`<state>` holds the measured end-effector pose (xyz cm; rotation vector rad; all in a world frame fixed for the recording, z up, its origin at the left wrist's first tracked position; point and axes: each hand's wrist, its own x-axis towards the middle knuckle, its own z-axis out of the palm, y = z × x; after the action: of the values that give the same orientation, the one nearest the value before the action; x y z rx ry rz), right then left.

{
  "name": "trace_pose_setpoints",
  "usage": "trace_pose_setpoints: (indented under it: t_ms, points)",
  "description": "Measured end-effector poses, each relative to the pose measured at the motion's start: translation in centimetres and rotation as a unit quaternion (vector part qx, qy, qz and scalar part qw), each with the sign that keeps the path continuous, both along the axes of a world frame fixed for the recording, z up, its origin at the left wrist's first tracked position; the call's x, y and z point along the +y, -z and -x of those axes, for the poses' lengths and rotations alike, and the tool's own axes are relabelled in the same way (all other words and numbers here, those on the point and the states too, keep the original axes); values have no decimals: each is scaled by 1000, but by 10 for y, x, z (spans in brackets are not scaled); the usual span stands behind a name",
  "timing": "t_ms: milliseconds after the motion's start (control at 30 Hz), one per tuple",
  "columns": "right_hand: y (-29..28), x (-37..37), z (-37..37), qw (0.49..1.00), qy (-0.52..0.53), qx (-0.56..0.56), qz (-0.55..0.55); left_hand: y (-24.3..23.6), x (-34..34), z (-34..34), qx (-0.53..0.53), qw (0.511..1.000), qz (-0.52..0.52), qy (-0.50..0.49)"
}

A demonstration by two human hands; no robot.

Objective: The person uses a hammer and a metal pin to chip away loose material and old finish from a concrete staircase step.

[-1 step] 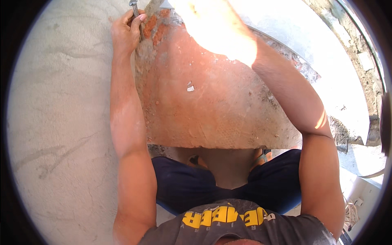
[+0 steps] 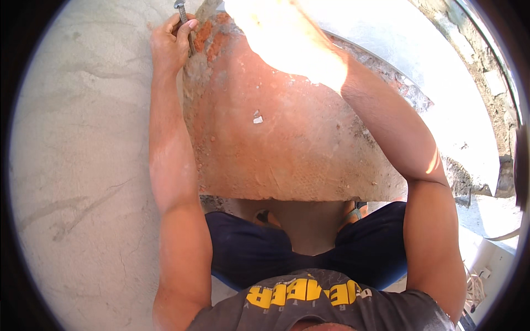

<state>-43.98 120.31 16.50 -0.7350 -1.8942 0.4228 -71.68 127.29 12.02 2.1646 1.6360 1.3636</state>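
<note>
My left hand is at the upper left, beside the edge where the grey plastered wall meets the reddish ledge. Its thumb and fingers are closed around a metal chisel, a ribbed rod with a flattened, worn head pointing up. The chisel's lower end rests close to a patch of exposed orange brick; its tip is hard to make out. My right arm reaches over the ledge to the top edge. Bright sunlight washes out my right hand, hiding its fingers and anything in them.
The dusty ledge carries small rubble and a white chip. On the left rises the plastered wall. A sunlit pale surface curves along the right. Cables lie at the lower right. My feet are below the ledge's near edge.
My right forearm has shifted very slightly toward the upper left. My left hand and the chisel stay in place.
</note>
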Motion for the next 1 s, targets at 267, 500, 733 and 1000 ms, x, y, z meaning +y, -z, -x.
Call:
trace_pose_setpoints:
  t_ms: [267,500,733,1000]
  points:
    - [-54,-17,-11,999,35,28,10,5,6,-14,17,998,-55,-26]
    - [9,16,2,992,-24,-117,-36,4,-4,2,47,998,-33,-42]
    - [-34,-13,-3,993,18,104,-55,5,-1,7,36,998,-41,-13]
    - [6,15,12,999,-45,-1,-3,4,-4,5,57,997,-28,-49]
